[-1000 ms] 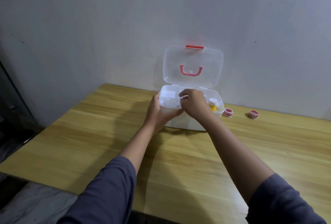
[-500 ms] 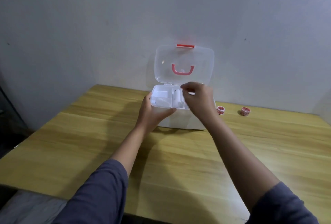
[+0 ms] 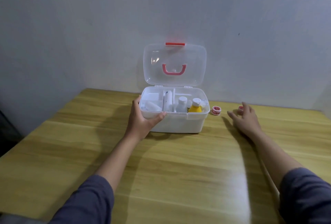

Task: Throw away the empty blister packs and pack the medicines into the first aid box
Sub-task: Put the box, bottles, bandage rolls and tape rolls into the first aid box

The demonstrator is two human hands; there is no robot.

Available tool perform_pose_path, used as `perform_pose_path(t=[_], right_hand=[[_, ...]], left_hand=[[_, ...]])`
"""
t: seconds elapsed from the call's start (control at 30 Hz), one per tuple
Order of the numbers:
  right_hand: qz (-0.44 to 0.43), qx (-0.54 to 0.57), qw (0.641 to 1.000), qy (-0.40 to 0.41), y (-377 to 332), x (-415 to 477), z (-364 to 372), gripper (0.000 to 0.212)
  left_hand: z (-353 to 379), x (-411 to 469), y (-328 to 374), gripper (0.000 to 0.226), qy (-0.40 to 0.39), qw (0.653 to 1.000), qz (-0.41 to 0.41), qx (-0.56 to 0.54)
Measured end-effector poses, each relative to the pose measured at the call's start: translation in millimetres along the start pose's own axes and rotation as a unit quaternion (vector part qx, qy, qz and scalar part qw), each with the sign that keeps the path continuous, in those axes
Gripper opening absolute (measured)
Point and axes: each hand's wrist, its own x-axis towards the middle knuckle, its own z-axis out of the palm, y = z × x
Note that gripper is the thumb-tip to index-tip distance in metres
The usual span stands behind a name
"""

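Observation:
The white first aid box (image 3: 179,123) stands at the far middle of the wooden table, its clear lid (image 3: 174,64) raised against the wall. Inside I see a white tube (image 3: 168,101), a clear bottle with a white cap (image 3: 181,105) and a yellow bottle (image 3: 195,108). My left hand (image 3: 141,118) grips the box's front left corner, thumb on the rim. To the right of the box lie two small red-and-white jars: one (image 3: 216,110) close to the box, the other (image 3: 240,108) partly hidden behind my right hand (image 3: 245,118), which hovers with fingers spread and holds nothing.
The wooden table (image 3: 170,170) stretches toward me from the grey wall. Its left edge drops off to a dark floor area. No blister packs or bin are in view.
My right hand has left the box interior and swung right to the far jar, now blurred with motion. The left hand stays on the box's corner.

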Motion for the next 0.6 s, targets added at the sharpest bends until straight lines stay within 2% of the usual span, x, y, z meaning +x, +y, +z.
perform_pose_path(t=[0.13, 0.33, 0.43, 0.6], right_hand=[[-0.048, 0.021, 0.998, -0.04, -19.4, 5.1, 21.1, 0.078], [-0.163, -0.071, 0.978, -0.112, -32.6, 9.1, 42.4, 0.045], [-0.166, -0.07, 0.977, -0.115, -36.7, 9.3, 45.8, 0.032], [-0.151, -0.118, 0.977, -0.094, -35.9, -0.3, 45.9, 0.033]], left_hand=[[0.7, 0.3, -1.4, 0.106, 0.005, 1.0, 0.006, 0.001], [0.5, -0.7, -1.4, 0.106, 0.005, 1.0, 0.006, 0.003], [1.5, -0.2, -1.0, 0.101, 0.01, 1.0, 0.007, 0.004], [0.8, -2.2, -0.3, 0.109, 0.006, 1.0, 0.003, 0.001]])
